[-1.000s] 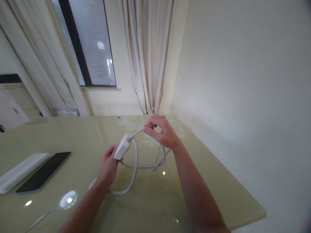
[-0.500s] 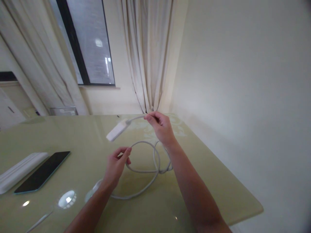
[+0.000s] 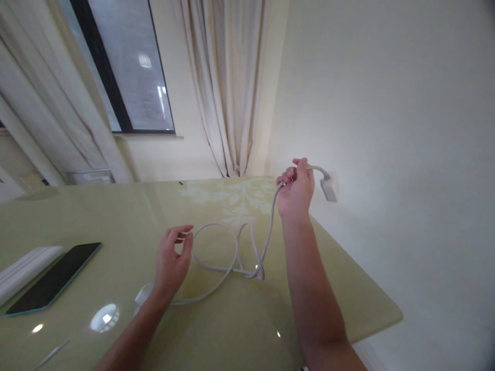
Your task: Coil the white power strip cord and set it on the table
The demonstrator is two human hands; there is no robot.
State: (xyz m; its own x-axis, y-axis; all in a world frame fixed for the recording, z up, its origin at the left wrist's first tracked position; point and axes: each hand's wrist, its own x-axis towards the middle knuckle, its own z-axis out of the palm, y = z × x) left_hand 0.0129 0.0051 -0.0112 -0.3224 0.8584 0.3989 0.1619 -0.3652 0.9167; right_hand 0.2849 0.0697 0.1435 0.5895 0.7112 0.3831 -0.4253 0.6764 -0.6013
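Observation:
My right hand [image 3: 297, 190] is raised above the table's right edge, fingers closed around a light grey cable [image 3: 270, 221]. From that hand the cable's plug end [image 3: 328, 189], a white-grey block, hangs to the right in front of the wall. The rest of the cable lies in loose, crossing loops on the table. My left hand [image 3: 175, 257] hovers at the left side of the loops, thumb and fingers apart, fingertips right beside the cable. Close to my left wrist, partly hidden by it, is a white piece [image 3: 144, 292] near the cable's other end.
The glossy greenish table [image 3: 340, 288] ends at a wall on the right. At the left lie a black tablet-like slab [image 3: 56, 278] and a long white case [image 3: 29, 270]. A thin white stick [image 3: 52, 355] lies at the lower left. Curtains [image 3: 228, 82] hang behind.
My right hand has swung right and turned over, carrying the plug end from left of it to its right. My left hand's pinch on the cable has opened. The view has shifted slightly right.

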